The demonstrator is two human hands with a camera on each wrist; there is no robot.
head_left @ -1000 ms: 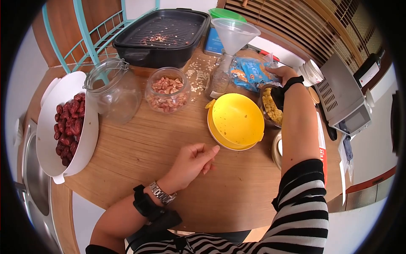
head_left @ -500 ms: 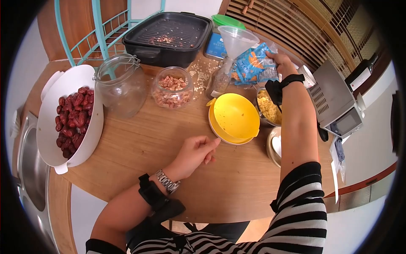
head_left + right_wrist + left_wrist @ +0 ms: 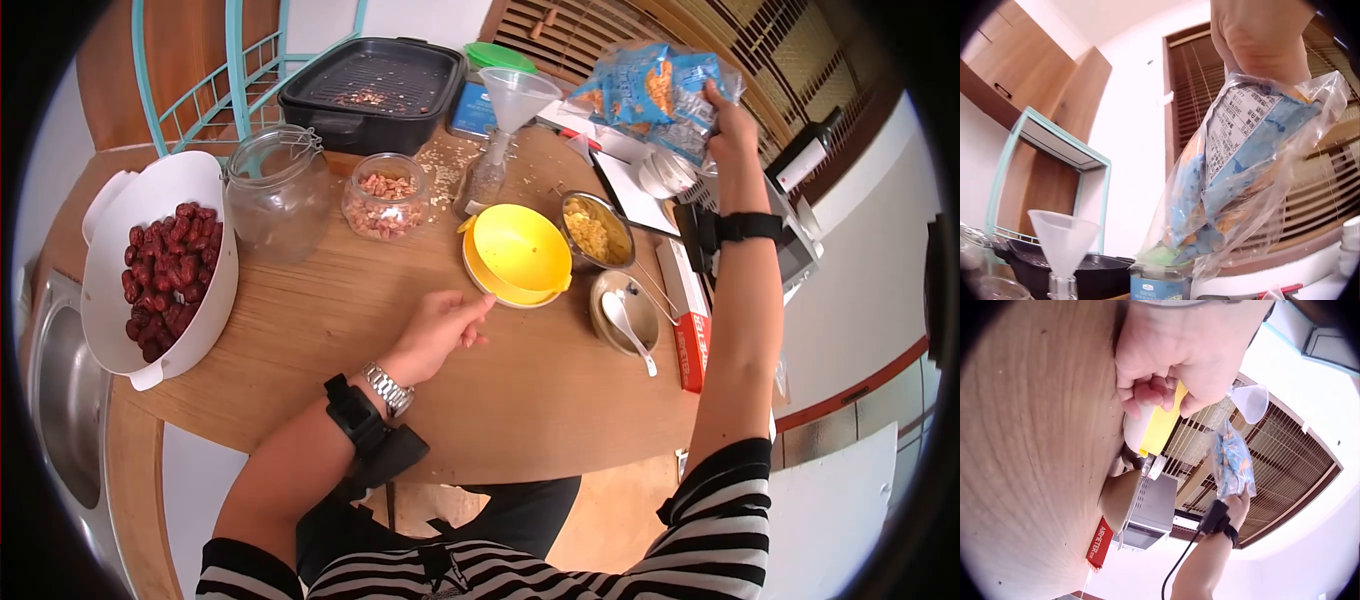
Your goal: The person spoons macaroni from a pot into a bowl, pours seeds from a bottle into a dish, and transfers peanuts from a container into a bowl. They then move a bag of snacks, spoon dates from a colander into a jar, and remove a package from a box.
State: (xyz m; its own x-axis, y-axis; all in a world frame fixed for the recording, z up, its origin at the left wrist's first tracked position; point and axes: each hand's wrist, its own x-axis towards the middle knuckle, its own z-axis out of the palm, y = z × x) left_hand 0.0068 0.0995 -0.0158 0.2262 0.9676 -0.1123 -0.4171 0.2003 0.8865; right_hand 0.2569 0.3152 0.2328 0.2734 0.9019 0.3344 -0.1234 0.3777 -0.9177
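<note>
My right hand (image 3: 735,132) grips a clear plastic bag (image 3: 650,95) by its side and holds it up over the back right of the table. Inside the bag are several blue snack packets (image 3: 1235,144) with orange pictures; one shows a printed label. My left hand (image 3: 435,335) hovers low by the table, fingers loosely curled and holding nothing. Its thumb tip is right at the near rim of a yellow plastic bowl (image 3: 525,250), which sits in a white bowl (image 3: 1135,431).
A metal bowl of yellow pieces (image 3: 598,230) and a bowl with a white spoon (image 3: 622,320) stand right. A funnel (image 3: 515,98) tops a bottle (image 3: 485,180). Left are a nut jar (image 3: 385,200), a clip-top jar (image 3: 280,200), red dates (image 3: 175,265) and a black grill pan (image 3: 375,90).
My right hand has lifted the bag of packets off the table, up and to the right, away from the bottle. My left hand has kept its pose beside the yellow bowl.
</note>
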